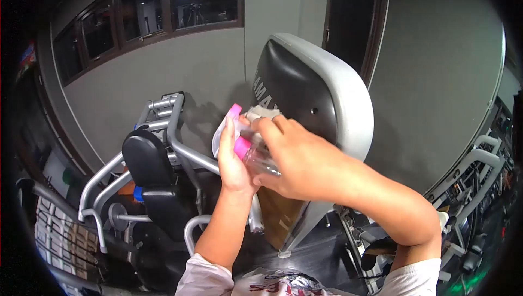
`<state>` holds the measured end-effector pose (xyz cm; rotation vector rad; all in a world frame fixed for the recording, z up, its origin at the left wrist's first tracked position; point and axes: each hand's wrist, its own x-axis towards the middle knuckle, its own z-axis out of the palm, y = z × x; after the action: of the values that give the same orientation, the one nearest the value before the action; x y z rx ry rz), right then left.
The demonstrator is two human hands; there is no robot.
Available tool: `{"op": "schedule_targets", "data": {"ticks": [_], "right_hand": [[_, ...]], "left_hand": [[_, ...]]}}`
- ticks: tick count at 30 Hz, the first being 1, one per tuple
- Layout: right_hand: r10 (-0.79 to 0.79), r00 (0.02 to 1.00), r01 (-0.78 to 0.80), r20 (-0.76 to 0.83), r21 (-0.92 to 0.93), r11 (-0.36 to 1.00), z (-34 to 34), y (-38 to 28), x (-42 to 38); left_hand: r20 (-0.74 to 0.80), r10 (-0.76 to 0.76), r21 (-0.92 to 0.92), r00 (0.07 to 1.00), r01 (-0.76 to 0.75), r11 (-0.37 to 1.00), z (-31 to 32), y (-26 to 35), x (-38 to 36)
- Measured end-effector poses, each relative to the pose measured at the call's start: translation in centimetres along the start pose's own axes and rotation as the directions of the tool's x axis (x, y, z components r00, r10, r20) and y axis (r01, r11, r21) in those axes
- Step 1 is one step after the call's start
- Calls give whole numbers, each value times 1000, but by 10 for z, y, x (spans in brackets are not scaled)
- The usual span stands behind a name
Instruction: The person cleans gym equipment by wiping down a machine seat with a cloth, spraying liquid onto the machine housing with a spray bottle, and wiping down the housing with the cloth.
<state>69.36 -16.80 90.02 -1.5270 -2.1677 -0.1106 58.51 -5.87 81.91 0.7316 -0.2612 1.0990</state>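
Held up in front of my chest is a clear spray bottle (262,162) with a bright pink collar and a white and pink head, tilted to the upper left. My left hand (235,165) is closed around its head and neck, fingers pointing up. My right hand (297,154) reaches across from the right, curled over the bottle, its thumb close to the base. A crumpled greyish cloth (264,112) shows at the right fingertips. How the right fingers divide between cloth and bottle is partly hidden.
Just beyond my hands stands a tall gym machine cover (354,105), black and silver. To the left is a machine with a black padded seat (147,157) and silver tube frame (177,127). More equipment (468,187) lines the right side. Grey wall (190,62) lies behind.
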Motion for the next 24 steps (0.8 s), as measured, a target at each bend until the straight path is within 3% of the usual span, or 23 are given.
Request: {"op": "schedule_targets", "data": {"ticks": [2, 4, 5, 8, 9, 12, 13, 16, 17, 18, 19, 20, 22, 24], "right_hand": [[-3, 999, 3, -36, -1, 1000, 3, -1, -6], [22, 1000, -22, 13, 44, 999, -8, -4, -8], [1, 999, -1, -37, -1, 1000, -11, -6, -11], [-71, 981, 12, -178, -311, 950, -13, -9, -11], [-162, 940, 31, -302, -395, 918, -11, -6, -10], [-171, 877, 34, -448, -297, 954, -16, -4, -4], [-64, 923, 6, -381, -152, 988, -25, -3, 0], [8, 957, -29, -291, -66, 997, -66, -11, -3], [-70, 948, 76, -309, 8, 997, -79, -7, 0], [-143, 932, 180, -334, 81, 980, -92, -1, 2], [-148, 929, 173, -338, 44, 984, -109, 1, 0], [-43, 974, 76, -222, 143, 987, -130, -1, 2], [-20, 985, 58, -171, 221, 974, -159, 10, 10], [68, 930, 26, -361, 250, 968, -170, 20, 9]], "left_hand": [[-79, 25, 184, 997, -10, 983, 19, -2, 2], [52, 41, 168, 998, -49, 984, 25, 0, 5], [118, 48, 160, 992, -67, 985, 27, 0, 4], [63, 198, 327, 978, -208, 922, 50, -8, -4], [105, 205, 395, 973, -230, 890, 55, -9, -8], [226, 214, 661, 950, -311, 683, 57, -6, -8], [286, 143, 642, 947, -300, 706, 56, 1, -6], [312, 339, 598, 888, -461, 656, 53, -2, 0], [189, 342, 444, 920, -391, 806, 67, -3, -10], [152, 397, 445, 905, -422, 790, 66, -3, -8], [112, 437, 570, 892, -418, 708, 61, -2, -7], [77, 479, 681, 874, -397, 615, 57, 0, -6], [5, 499, 630, 867, -390, 672, 46, 4, -5], [-75, 471, 560, 879, -353, 749, 26, 8, -3]]}}
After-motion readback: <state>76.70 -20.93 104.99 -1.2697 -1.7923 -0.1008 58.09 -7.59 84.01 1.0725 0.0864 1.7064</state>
